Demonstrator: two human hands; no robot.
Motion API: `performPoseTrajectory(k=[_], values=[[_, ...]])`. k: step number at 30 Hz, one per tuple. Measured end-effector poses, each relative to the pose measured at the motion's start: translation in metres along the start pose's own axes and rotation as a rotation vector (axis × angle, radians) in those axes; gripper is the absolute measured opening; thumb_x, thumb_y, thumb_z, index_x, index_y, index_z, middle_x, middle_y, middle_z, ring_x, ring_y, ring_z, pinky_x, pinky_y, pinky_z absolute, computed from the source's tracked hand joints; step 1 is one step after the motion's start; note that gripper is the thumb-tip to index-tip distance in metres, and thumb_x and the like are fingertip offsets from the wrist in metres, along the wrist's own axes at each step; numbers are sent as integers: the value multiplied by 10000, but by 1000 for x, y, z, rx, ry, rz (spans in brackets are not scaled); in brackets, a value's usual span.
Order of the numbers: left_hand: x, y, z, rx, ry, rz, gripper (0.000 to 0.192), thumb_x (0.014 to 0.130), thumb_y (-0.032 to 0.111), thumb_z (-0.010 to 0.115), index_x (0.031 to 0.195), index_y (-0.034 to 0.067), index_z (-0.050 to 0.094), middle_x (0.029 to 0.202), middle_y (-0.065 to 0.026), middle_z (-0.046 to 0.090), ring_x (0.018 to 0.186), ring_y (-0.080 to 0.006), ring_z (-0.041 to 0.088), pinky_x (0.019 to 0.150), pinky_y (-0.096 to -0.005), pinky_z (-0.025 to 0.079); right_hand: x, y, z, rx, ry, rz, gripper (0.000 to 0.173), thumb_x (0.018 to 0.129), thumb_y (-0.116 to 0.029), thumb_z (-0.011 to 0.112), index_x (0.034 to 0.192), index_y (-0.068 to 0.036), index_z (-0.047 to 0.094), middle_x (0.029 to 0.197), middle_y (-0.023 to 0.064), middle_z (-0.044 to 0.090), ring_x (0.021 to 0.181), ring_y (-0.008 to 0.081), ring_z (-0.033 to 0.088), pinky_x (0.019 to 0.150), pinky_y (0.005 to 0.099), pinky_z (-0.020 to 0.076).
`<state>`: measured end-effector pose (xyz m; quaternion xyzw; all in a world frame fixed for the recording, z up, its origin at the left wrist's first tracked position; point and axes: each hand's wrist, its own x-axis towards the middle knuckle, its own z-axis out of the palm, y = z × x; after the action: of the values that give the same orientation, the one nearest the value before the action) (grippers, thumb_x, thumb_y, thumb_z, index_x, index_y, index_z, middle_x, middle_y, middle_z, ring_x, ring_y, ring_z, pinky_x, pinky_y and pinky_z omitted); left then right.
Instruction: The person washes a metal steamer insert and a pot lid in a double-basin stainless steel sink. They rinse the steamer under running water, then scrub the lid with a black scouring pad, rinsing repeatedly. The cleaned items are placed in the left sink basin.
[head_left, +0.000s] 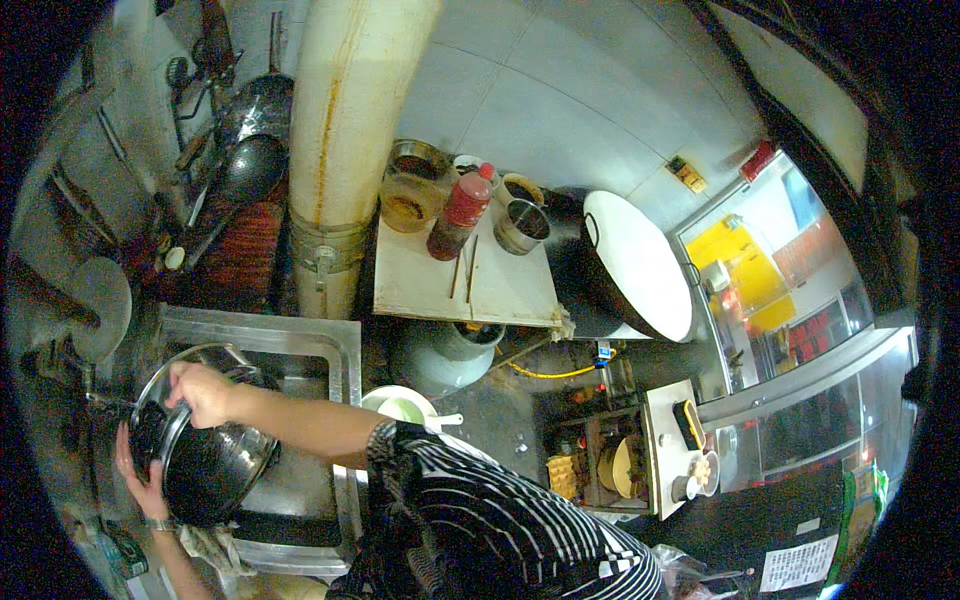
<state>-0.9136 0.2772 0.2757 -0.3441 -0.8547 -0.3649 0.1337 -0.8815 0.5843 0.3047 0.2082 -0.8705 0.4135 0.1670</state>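
A large shiny metal basin is tilted over a stainless steel sink at the left of the view. My right hand reaches across it, with the fingers curled at its rim. Lower down, my left hand grips the basin's near-left edge, its thumb on one side and its fingers on the other. The basin's inside is dark and partly hidden by my right hand and forearm. A wet cloth hangs at the sink's edge, below my left wrist.
A white-topped table holds a red-capped bottle, chopsticks and several containers. Below stands a gas cylinder; a white bowl is beside the sink. Woks hang by a thick pipe. A large white lid leans further right.
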Motion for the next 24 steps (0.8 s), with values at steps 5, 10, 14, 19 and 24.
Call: performPoseTrajectory(k=[5,10,14,19,24], values=[[-43,28,-4,-400,-82,-185,1146,747,652,716,1556,13,214,1623,-171,210,1494,-320,195,1220,-451,116,-23,-7,-24,17,-30,-19,488,480,-98,778,962,-176,769,961,90,620,974,298,609,847,397,518],[-46,53,-14,-32,-133,-214,1238,545,172,837,1578,74,161,1612,-193,225,1483,-365,210,1218,-424,132,-31,-17,-55,180,-161,101,531,570,-81,743,1089,-187,759,1097,79,597,1105,252,569,1015,366,446],[-35,76,-14,-42,-11,-267,1183,475,75,747,1557,139,274,1442,-194,431,1319,-384,408,1168,-436,261,-31,-9,-89,459,-209,449,472,653,9,668,1106,-100,741,1095,65,675,1061,207,612,997,320,450],[-9,87,-10,-61,66,-234,1113,440,143,772,1495,172,422,1302,-188,502,1222,-398,472,1090,-452,354,-21,3,-104,424,64,634,336,700,29,642,1026,-41,680,1004,30,682,924,149,616,868,284,476],[30,95,-8,4,-71,-95,1085,423,197,822,1455,191,484,1351,-221,473,1270,-412,429,1109,-499,308,1,3,-102,355,-51,651,251,736,-18,675,985,-39,661,948,17,656,906,133,592,840,272,457]])
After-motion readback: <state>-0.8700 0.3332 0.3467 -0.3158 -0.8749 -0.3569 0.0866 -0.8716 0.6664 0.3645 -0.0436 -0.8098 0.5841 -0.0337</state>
